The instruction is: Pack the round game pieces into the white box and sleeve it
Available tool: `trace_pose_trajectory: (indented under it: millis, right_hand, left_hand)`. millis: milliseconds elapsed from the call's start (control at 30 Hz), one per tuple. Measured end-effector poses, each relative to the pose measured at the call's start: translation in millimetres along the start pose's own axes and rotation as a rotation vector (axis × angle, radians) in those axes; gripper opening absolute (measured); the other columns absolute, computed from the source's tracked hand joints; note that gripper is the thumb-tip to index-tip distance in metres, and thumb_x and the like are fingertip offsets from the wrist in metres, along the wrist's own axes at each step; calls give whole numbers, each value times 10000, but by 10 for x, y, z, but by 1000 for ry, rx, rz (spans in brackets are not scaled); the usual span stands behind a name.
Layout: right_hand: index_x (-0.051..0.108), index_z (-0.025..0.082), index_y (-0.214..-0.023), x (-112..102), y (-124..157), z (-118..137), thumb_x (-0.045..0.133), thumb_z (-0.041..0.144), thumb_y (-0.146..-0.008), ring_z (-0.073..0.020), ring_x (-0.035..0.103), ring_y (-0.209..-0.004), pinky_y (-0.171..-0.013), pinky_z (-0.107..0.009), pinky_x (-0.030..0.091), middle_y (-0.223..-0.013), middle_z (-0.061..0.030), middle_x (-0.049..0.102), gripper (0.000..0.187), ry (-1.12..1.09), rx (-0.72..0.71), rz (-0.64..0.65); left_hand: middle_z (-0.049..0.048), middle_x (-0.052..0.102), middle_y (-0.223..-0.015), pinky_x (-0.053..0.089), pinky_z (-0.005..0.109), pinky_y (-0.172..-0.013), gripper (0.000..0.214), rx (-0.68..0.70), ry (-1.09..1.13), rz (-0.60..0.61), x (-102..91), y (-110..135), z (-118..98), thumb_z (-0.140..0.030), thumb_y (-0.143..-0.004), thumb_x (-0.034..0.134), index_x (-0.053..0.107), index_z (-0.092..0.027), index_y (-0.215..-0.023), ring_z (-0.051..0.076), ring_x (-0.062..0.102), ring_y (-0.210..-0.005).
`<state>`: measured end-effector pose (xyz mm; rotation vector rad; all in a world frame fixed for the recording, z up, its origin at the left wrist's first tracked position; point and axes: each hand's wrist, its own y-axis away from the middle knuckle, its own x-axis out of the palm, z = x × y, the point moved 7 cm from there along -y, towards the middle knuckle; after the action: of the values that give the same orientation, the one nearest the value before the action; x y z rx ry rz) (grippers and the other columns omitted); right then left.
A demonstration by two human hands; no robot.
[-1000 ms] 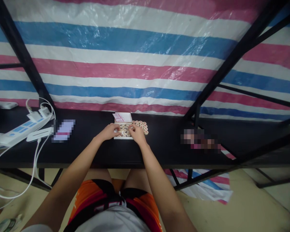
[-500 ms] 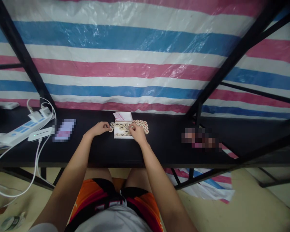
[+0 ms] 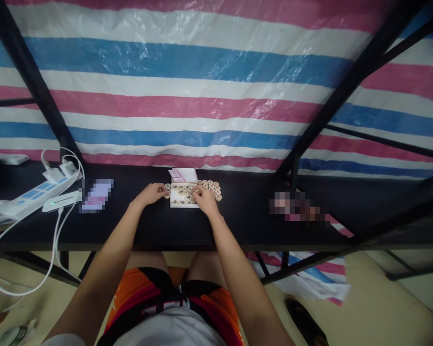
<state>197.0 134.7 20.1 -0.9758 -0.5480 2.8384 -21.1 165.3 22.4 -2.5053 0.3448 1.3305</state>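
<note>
A small white box point(image 3: 182, 195) filled with round wooden game discs sits at the middle of the black table point(image 3: 238, 216). Several more discs point(image 3: 212, 186) lie loose to its right, and a few discs point(image 3: 167, 188) lie at its left edge. My left hand point(image 3: 150, 193) rests just left of the box, fingers curled at those left discs. My right hand point(image 3: 204, 198) is on the box's right side, fingertips pinched over a disc. A folded white and pink paper point(image 3: 183, 174) lies behind the box.
A white power strip point(image 3: 32, 193) with plugs and cables lies at the table's left. Blurred items sit at left point(image 3: 95, 195) and right point(image 3: 299, 209). A striped tarp point(image 3: 202, 86) hangs behind, crossed by black frame bars point(image 3: 339, 91). A dark shoe point(image 3: 305, 322) shows on the floor.
My left hand moved from over the box to its left edge, among the discs there. My right hand stayed at the box's right side.
</note>
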Motion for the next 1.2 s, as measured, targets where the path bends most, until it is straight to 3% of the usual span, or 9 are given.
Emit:
trace_pose_trajectory:
  millis: [233, 367, 600, 833, 1200]
  right_hand:
    - [671, 209, -844, -20, -7, 9, 495, 259, -779, -134, 565, -582, -645, -226, 399, -593, 31, 625, 194, 6, -7, -6]
    - [666, 204, -832, -30, -10, 21, 487, 277, -784, -135, 553, -566, -636, -229, 395, -573, 32, 610, 199, -4, -13, -24]
    - [661, 200, -823, -29, -23, -4, 474, 285, -776, -132, 542, -552, -625, -228, 400, -578, 30, 598, 211, -22, -26, -60]
    - [662, 207, -834, -12, -10, -17, 477, 278, -771, -132, 548, -570, -632, -225, 406, -593, 34, 612, 208, -32, -11, -21]
    - [673, 202, -844, -9, -9, -31, 488, 284, -774, -141, 560, -581, -633, -231, 397, -591, 23, 616, 214, -9, -4, -14]
  left_hand:
    - [1, 620, -680, 372, 238, -579, 321, -18, 41, -40, -137, 22, 44, -467, -771, 552, 663, -183, -870, 147, 550, -624]
    - [14, 633, -722, 400, 242, -632, 355, 40, 99, -156, -218, 44, -87, -473, -795, 528, 669, -164, -900, 146, 551, -665]
    - [46, 643, -809, 420, 276, -729, 419, 215, 61, 108, 89, 78, -486, -527, -719, 615, 731, -188, -936, 190, 567, -777]
    - [45, 625, -813, 376, 315, -818, 338, 159, -51, 140, 105, 60, -410, -547, -676, 648, 767, -261, -811, 236, 516, -872]
    - [41, 632, -848, 414, 298, -814, 325, 225, 111, 178, 159, 17, -440, -496, -665, 687, 760, -221, -822, 198, 553, -852]
